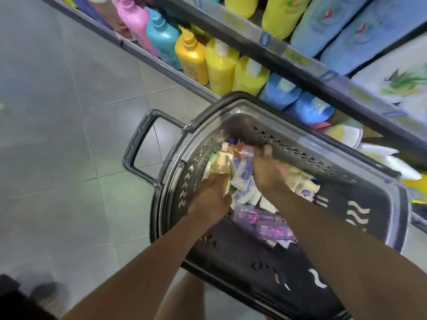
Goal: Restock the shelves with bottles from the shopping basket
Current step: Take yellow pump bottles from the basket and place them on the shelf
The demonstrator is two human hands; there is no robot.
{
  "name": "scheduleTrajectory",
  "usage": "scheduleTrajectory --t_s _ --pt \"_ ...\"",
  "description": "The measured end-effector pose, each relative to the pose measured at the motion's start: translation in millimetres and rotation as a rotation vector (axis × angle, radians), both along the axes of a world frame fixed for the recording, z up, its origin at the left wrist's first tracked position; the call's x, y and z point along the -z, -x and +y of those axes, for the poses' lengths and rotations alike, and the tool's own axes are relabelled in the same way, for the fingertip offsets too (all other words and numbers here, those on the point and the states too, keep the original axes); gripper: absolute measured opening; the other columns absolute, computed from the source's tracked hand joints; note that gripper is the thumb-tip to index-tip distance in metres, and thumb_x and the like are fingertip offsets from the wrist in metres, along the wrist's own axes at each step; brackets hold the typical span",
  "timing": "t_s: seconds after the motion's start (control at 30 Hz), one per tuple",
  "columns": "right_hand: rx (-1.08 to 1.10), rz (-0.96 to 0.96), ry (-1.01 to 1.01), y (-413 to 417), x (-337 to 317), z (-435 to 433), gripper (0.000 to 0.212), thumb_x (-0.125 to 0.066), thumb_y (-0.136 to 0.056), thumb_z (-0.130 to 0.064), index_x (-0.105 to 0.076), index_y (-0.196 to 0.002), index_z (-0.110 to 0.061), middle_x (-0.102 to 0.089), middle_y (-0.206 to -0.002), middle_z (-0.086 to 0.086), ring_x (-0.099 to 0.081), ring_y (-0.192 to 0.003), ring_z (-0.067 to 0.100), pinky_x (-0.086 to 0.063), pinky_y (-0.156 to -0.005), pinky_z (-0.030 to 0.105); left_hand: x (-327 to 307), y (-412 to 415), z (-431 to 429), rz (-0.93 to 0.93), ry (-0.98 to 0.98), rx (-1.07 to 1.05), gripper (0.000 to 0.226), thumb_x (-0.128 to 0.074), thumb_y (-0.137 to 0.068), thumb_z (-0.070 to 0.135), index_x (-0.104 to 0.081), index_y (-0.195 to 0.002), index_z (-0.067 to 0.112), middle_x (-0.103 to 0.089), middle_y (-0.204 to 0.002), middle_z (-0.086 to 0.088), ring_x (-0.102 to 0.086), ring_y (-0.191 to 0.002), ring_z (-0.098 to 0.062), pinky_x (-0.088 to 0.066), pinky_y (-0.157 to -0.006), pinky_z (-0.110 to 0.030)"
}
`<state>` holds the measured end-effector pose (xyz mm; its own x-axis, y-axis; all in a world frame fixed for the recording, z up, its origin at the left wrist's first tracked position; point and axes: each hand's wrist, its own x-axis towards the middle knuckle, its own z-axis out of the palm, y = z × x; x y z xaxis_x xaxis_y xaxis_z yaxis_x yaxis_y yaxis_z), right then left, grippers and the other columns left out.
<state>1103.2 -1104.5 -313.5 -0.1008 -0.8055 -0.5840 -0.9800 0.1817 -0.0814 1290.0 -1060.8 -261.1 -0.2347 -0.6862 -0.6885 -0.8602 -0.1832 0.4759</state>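
Inside the black shopping basket [381,202], small bottles [245,181] lie heaped; left hand [209,197] seems to clamp its fingers round a pale yellow bottle [219,166], right hand [269,172] reaches in just beside, its fingers too blurred to tell; stocked shelves [254,43] stand just behind

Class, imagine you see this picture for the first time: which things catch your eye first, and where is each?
The big dark grey plastic shopping basket fills the middle, with the left hand and right hand dug into its jumble of small bottles. Above it, a row of bright yellow, blue and pink pump bottles lines the lower shelf.
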Motion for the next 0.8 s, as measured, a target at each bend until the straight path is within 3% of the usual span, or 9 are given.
scheduleTrajectory --t_s 0.07,0.2,0.33,0.47,0.5,0.57,0.63,0.73,0.8 --pt "0.023 0.066 -0.034 -4 8 8 0.053 -0.063 -0.096 -0.015 -0.041 -0.144 -0.016 -0.04 -0.135 0.012 -0.056 -0.078 0.022 -0.036 -0.056 0.028 9 8 -3 0.039 0.011 -0.067 0.055 -0.061 -0.1 0.025 -0.042 -0.152 0.024 -0.046 -0.153 -0.002 -0.044 -0.141 -0.024 -0.041 -0.114 -0.04" --pt "0.11 0.055 -0.087 5 21 20 0.053 -0.069 -0.095 -0.026 -0.044 -0.141 -0.024 -0.035 -0.138 0.009 -0.059 -0.091 0.022 -0.043 -0.067 0.035 22 26 -12 0.1 -0.093 -0.275 0.052 -0.061 -0.1 0.021 -0.049 -0.15 0.018 -0.054 -0.149 -0.005 -0.051 -0.137 -0.022 -0.042 -0.114 -0.036" --pt "0.243 -0.288 -0.055 18 10 32 0.045 -0.062 -0.096 -0.049 -0.057 -0.133 -0.023 -0.046 -0.133 0.011 -0.064 -0.105 0.033 -0.053 -0.083 0.039 22 36 -23 0.2 -0.216 -0.559 0.044 -0.064 -0.096 0.024 -0.06 -0.139 0.016 -0.064 -0.133 0.001 -0.061 -0.121 -0.017 -0.048 -0.109 -0.039" --pt "0.284 -0.444 -0.143 28 -26 47 0.061 -0.072 -0.092 -0.043 -0.054 -0.144 -0.017 -0.043 -0.13 0.007 -0.059 -0.115 0.03 -0.045 -0.096 0.029 -5 45 -44 0.272 -0.324 -0.813 0.022 -0.051 -0.106 0.009 -0.062 -0.125 0.011 -0.065 -0.103 0.001 -0.06 -0.098 -0.014 -0.05 -0.07 -0.012" --pt "0.288 -0.48 -0.144 28 -39 50 0.063 -0.073 -0.092 -0.04 -0.053 -0.146 -0.016 -0.042 -0.127 0.005 -0.056 -0.117 0.027 -0.041 -0.096 0.025 -17 46 -46 0.283 -0.357 -0.848 0.019 -0.053 -0.105 0.01 -0.061 -0.123 0.012 -0.066 -0.101 0.002 -0.062 -0.094 -0.014 -0.052 -0.069 -0.012" --pt "0.289 -0.537 -0.141 29 -70 55 0.063 -0.074 -0.093 -0.037 -0.05 -0.148 -0.017 -0.041 -0.125 0.003 -0.053 -0.117 0.022 -0.037 -0.095 0.021 -43 45 -48 0.351 -0.426 -0.929 0.024 -0.063 -0.102 0.022 -0.059 -0.125 0.014 -0.07 -0.11 0.0 -0.067 -0.101 -0.016 -0.057 -0.091 -0.028" --pt "0.318 -0.57 -0.126 29 -106 56 0.06 -0.072 -0.095 -0.036 -0.051 -0.148 -0.018 -0.041 -0.124 0.002 -0.05 -0.111 0.015 -0.036 -0.091 0.021 -74 41 -51 0.445 -0.463 -0.992 0.023 -0.068 -0.1 0.021 -0.06 -0.121 0.019 -0.071 -0.115 -0.003 -0.068 -0.108 -0.02 -0.053 -0.103 -0.043" --pt "0.332 -0.607 -0.05 29 -164 52 0.056 -0.071 -0.095 -0.033 -0.053 -0.146 -0.018 -0.044 -0.122 0.003 -0.052 -0.112 0.019 -0.035 -0.087 0.022 -128 35 -61 0.529 -0.459 -1.016 0.034 -0.068 -0.099 0.013 -0.058 -0.131 0.013 -0.07 -0.124 -0.013 -0.069 -0.1 -0.023 -0.054 -0.104 -0.052" --pt "0.3 -0.614 -0.007 28 -206 46 0.055 -0.071 -0.095 -0.033 -0.053 -0.145 -0.016 -0.043 -0.122 0.001 -0.054 -0.112 0.024 -0.035 -0.088 0.023 -164 29 -65 0.576 -0.455 -1.028 0.037 -0.07 -0.096 0.01 -0.059 -0.131 0.014 -0.069 -0.126 -0.014 -0.071 -0.098 -0.02 -0.061 -0.091 -0.044"
